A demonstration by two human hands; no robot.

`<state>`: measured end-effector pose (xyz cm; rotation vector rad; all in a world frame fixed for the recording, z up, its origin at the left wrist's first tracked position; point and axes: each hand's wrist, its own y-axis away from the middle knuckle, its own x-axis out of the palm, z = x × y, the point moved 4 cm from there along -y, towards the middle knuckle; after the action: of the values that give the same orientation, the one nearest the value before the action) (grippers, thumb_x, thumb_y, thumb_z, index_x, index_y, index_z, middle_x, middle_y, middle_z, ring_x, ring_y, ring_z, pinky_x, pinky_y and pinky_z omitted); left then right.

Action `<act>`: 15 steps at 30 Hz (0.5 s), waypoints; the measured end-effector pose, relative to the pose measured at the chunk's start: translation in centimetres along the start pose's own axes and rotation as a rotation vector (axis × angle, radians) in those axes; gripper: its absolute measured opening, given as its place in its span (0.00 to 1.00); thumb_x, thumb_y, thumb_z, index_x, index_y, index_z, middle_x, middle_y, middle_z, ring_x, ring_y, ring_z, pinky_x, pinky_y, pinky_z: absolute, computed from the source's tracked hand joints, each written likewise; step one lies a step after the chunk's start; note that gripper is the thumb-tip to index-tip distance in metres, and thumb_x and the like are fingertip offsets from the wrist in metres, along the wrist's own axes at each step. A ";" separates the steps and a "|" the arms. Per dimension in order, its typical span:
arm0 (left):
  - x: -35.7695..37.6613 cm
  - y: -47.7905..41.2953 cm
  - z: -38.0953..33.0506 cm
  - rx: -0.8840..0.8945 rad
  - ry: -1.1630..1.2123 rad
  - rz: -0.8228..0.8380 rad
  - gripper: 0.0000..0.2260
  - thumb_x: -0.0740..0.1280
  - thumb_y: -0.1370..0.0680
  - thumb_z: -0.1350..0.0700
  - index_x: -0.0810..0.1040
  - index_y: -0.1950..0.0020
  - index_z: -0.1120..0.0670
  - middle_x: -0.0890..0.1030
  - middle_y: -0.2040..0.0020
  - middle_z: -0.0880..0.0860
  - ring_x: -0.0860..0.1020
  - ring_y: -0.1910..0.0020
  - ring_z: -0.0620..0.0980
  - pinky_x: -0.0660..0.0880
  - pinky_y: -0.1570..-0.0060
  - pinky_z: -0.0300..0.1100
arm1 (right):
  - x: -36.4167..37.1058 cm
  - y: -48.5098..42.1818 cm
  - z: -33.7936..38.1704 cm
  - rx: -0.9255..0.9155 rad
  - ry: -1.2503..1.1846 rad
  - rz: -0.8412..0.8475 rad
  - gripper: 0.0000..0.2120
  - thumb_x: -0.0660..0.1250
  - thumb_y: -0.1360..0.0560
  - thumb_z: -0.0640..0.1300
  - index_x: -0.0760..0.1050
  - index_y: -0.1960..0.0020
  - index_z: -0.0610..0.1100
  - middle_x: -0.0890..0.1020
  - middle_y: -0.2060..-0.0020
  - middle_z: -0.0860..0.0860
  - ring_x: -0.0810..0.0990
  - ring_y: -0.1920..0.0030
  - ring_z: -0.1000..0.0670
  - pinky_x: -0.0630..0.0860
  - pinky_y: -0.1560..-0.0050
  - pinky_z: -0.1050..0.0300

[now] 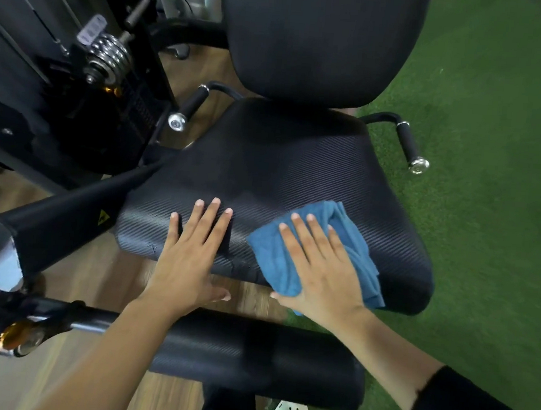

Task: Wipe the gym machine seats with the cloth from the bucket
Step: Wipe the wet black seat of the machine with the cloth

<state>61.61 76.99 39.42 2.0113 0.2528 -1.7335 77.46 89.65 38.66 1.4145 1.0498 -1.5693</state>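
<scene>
A black ribbed gym machine seat (276, 160) fills the middle of the view, with a black backrest (314, 37) rising behind it. A blue cloth (353, 240) lies bunched on the seat's front right part. My right hand (319, 267) presses flat on the cloth, fingers straight and spread. My left hand (191, 250) rests flat on the seat's front left edge, fingers straight, with the thumb hanging over the rim. No bucket is in view.
Two black side handles (189, 104) (410, 144) flank the seat. A padded black roller (251, 355) crosses below my forearms. The weight stack and machine frame (106, 59) stand at left. Green turf (493, 157) lies to the right, wood flooring (95, 278) under the machine.
</scene>
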 end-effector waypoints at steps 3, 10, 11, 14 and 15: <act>0.4 0.2 0.7 -0.015 -0.003 -0.023 0.62 0.81 0.47 0.41 0.50 0.22 0.56 0.49 0.22 0.55 0.45 0.24 0.56 0.49 0.29 0.61 | 0.6 -2.1 3.0 0.005 0.010 0.019 0.56 0.76 0.46 0.66 0.60 0.27 0.41 0.66 0.28 0.41 0.64 0.28 0.40 0.60 0.30 0.40; 0.5 0.4 3.1 -0.065 -0.024 -0.026 0.61 0.80 0.44 0.42 0.47 0.22 0.55 0.47 0.22 0.54 0.43 0.23 0.54 0.44 0.29 0.57 | 0.5 -2.4 3.3 -0.012 -0.004 -0.019 0.56 0.75 0.46 0.67 0.59 0.26 0.42 0.65 0.28 0.42 0.63 0.28 0.41 0.57 0.28 0.42; 0.4 0.5 3.5 -0.064 -0.028 -0.020 0.61 0.80 0.44 0.42 0.46 0.22 0.55 0.47 0.22 0.54 0.42 0.24 0.54 0.43 0.29 0.57 | 0.4 -1.7 2.3 0.005 -0.008 -0.021 0.57 0.75 0.46 0.67 0.59 0.26 0.42 0.65 0.28 0.42 0.63 0.28 0.41 0.57 0.29 0.43; 0.0 0.4 4.3 -0.042 -0.042 -0.008 0.61 0.80 0.43 0.41 0.45 0.22 0.54 0.45 0.22 0.53 0.40 0.24 0.53 0.42 0.28 0.57 | 0.1 0.9 -1.0 0.098 0.024 -0.005 0.58 0.74 0.46 0.70 0.58 0.26 0.42 0.64 0.27 0.42 0.62 0.27 0.41 0.59 0.30 0.42; 0.0 0.2 4.6 -0.031 -0.048 -0.011 0.61 0.80 0.44 0.41 0.46 0.22 0.54 0.45 0.22 0.53 0.41 0.24 0.54 0.43 0.28 0.58 | 0.1 1.6 -1.7 0.109 0.036 -0.001 0.58 0.73 0.45 0.71 0.58 0.26 0.42 0.64 0.28 0.42 0.62 0.27 0.41 0.60 0.30 0.41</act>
<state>57.66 74.65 39.01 1.9475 0.2734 -1.7715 79.56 90.67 38.32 1.5211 0.9991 -1.6281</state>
